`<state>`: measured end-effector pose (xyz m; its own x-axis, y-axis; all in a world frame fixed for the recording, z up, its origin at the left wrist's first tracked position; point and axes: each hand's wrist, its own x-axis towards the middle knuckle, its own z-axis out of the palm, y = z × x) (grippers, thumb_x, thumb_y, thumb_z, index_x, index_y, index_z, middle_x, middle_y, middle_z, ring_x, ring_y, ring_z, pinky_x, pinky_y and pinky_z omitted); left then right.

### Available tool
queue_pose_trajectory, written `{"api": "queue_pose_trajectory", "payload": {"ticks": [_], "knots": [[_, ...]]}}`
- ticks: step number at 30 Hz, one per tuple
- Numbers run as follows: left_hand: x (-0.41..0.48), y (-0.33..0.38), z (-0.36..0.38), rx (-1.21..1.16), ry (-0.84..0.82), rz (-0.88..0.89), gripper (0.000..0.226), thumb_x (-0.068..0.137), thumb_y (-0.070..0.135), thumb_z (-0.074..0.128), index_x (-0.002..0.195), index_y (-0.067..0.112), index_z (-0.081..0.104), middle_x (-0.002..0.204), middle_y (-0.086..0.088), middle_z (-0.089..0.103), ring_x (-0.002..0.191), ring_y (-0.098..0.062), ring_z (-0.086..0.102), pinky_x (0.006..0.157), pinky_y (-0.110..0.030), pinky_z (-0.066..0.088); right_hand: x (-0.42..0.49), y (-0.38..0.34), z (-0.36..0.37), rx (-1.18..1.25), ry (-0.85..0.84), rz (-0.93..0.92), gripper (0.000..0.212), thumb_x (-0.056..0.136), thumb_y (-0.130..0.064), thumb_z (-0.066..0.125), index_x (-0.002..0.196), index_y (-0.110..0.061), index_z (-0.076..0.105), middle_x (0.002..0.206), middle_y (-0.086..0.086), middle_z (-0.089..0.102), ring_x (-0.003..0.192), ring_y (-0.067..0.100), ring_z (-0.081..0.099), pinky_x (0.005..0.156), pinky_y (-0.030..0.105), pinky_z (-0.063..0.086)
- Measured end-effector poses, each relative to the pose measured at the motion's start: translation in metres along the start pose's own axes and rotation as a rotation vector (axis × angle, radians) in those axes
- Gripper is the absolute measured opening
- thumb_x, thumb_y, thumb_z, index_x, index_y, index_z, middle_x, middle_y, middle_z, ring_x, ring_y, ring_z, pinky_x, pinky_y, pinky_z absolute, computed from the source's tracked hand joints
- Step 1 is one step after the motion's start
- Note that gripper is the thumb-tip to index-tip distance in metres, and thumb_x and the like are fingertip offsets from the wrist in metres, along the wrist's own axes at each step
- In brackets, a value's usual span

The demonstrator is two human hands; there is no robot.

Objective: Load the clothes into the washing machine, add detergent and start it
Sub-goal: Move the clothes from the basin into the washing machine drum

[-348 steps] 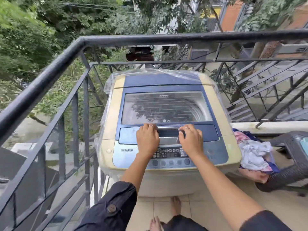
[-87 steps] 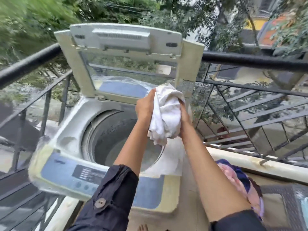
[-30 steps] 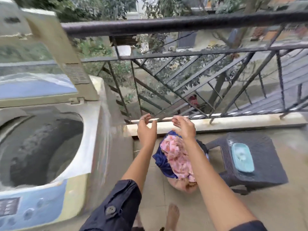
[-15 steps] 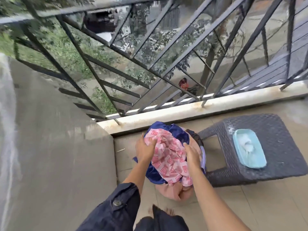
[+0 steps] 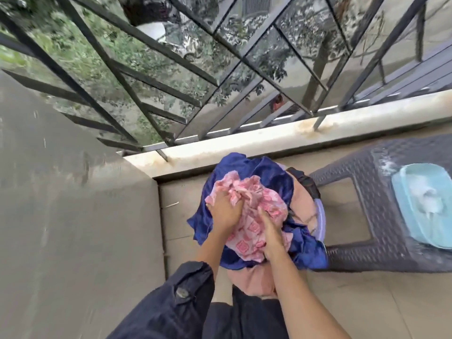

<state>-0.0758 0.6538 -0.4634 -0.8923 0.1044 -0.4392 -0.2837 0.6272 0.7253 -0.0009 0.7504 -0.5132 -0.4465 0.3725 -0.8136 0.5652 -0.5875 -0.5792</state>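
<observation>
A pile of clothes lies in a pink basket (image 5: 249, 280) on the balcony floor. On top is a pink patterned cloth (image 5: 252, 231), over a dark blue garment (image 5: 269, 177). My left hand (image 5: 223, 211) grips a bunched fold of the pink cloth. My right hand (image 5: 271, 238) digs into the same cloth lower down, fingers curled in the fabric. The washing machine's grey side (image 5: 73, 216) fills the left of the view; its drum and lid are out of sight.
A dark woven stool (image 5: 367, 216) stands right of the basket and carries a light blue tray (image 5: 423, 204) with white powder. A metal railing (image 5: 220, 81) on a concrete curb (image 5: 269, 138) bounds the far side. Tiled floor lies around the basket.
The view has dropped closer over the basket. Both hands have sunk from the cloth's edges into the pink cloth and gathered it into folds.
</observation>
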Motion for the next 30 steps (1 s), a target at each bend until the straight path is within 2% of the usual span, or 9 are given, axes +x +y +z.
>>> {"api": "queue_pose_trajectory", "payload": {"ticks": [5, 9, 11, 15, 18, 21, 24, 28, 30], "knots": [[-0.039, 0.033, -0.013, -0.200, -0.049, -0.007, 0.024, 0.086, 0.039, 0.053, 0.087, 0.016, 0.060, 0.092, -0.004, 0.065, 0.091, -0.023, 0.061, 0.089, -0.041, 0.048, -0.040, -0.043, 0.009, 0.153, -0.161, 0.012, 0.055, 0.083, -0.058, 0.058, 0.124, -0.022, 0.058, 0.115, 0.006, 0.067, 0.102, 0.023, 0.065, 0.085, 0.038, 0.053], [-0.066, 0.074, -0.040, -0.353, 0.024, -0.033, 0.036, 0.090, 0.038, 0.054, 0.065, 0.014, 0.045, 0.063, -0.004, 0.047, 0.062, -0.016, 0.044, 0.063, -0.034, 0.038, -0.084, -0.079, 0.011, 0.078, -0.171, -0.061, 0.071, 0.064, -0.071, 0.065, 0.117, -0.023, 0.066, 0.116, 0.008, 0.069, 0.106, 0.026, 0.066, 0.095, 0.044, 0.051], [-0.082, 0.099, -0.060, -0.410, 0.075, -0.043, 0.037, 0.085, 0.044, 0.052, 0.064, 0.015, 0.043, 0.062, -0.005, 0.043, 0.061, -0.015, 0.040, 0.060, -0.033, 0.035, -0.107, -0.096, 0.007, 0.057, -0.136, -0.112, 0.072, 0.056, -0.073, 0.070, 0.112, -0.027, 0.069, 0.115, 0.003, 0.070, 0.106, 0.024, 0.066, 0.097, 0.045, 0.050], [-0.118, 0.155, -0.100, -0.493, 0.156, -0.102, 0.036, 0.093, 0.031, 0.052, 0.062, 0.016, 0.040, 0.062, -0.001, 0.043, 0.059, -0.013, 0.038, 0.060, -0.029, 0.034, -0.176, -0.145, 0.012, 0.026, -0.124, -0.243, 0.030, 0.077, -0.052, 0.068, 0.088, -0.025, 0.074, 0.101, -0.003, 0.073, 0.099, 0.019, 0.067, 0.097, 0.039, 0.050], [-0.142, 0.195, -0.130, -0.510, 0.214, -0.087, 0.039, 0.094, 0.025, 0.052, 0.059, 0.018, 0.037, 0.058, 0.003, 0.040, 0.054, -0.009, 0.036, 0.055, -0.027, 0.033, -0.216, -0.172, 0.018, -0.016, -0.142, -0.307, 0.048, 0.061, -0.066, 0.073, 0.090, -0.029, 0.076, 0.104, 0.000, 0.074, 0.105, 0.022, 0.066, 0.101, 0.045, 0.048], [-0.167, 0.233, -0.166, -0.553, 0.275, -0.085, 0.039, 0.093, 0.023, 0.053, 0.058, 0.019, 0.038, 0.058, 0.005, 0.041, 0.053, -0.006, 0.036, 0.046, -0.014, 0.031, -0.261, -0.201, 0.027, -0.001, -0.208, -0.328, 0.035, 0.065, -0.057, 0.076, 0.086, -0.030, 0.077, 0.107, 0.007, 0.073, 0.104, 0.026, 0.067, 0.100, 0.046, 0.048], [-0.190, 0.263, -0.203, -0.614, 0.346, -0.051, 0.040, 0.092, 0.018, 0.053, 0.055, 0.019, 0.036, 0.053, 0.004, 0.037, 0.044, -0.001, 0.033, 0.050, -0.026, 0.032, -0.308, -0.230, 0.044, -0.015, -0.231, -0.369, 0.016, 0.078, -0.044, 0.071, 0.078, -0.029, 0.077, 0.099, 0.004, 0.073, 0.098, 0.023, 0.067, 0.098, 0.041, 0.049], [-0.213, 0.287, -0.254, -0.674, 0.448, -0.084, 0.041, 0.090, 0.024, 0.056, 0.058, -0.001, 0.050, 0.062, -0.024, 0.053, 0.061, -0.036, 0.049, 0.063, -0.036, 0.035, -0.366, -0.258, 0.075, -0.039, -0.257, -0.410, 0.018, 0.082, -0.037, 0.069, 0.079, -0.019, 0.070, 0.096, 0.007, 0.070, 0.094, 0.023, 0.064, 0.091, 0.035, 0.051], [-0.221, 0.292, -0.282, -0.724, 0.477, -0.071, 0.043, 0.091, 0.025, 0.055, 0.054, 0.005, 0.047, 0.057, -0.016, 0.050, 0.059, -0.033, 0.044, 0.064, -0.036, 0.034, -0.395, -0.267, 0.093, -0.042, -0.301, -0.434, 0.016, 0.082, -0.033, 0.069, 0.077, -0.018, 0.068, 0.095, 0.007, 0.069, 0.087, 0.021, 0.064, 0.086, 0.033, 0.052]]}}
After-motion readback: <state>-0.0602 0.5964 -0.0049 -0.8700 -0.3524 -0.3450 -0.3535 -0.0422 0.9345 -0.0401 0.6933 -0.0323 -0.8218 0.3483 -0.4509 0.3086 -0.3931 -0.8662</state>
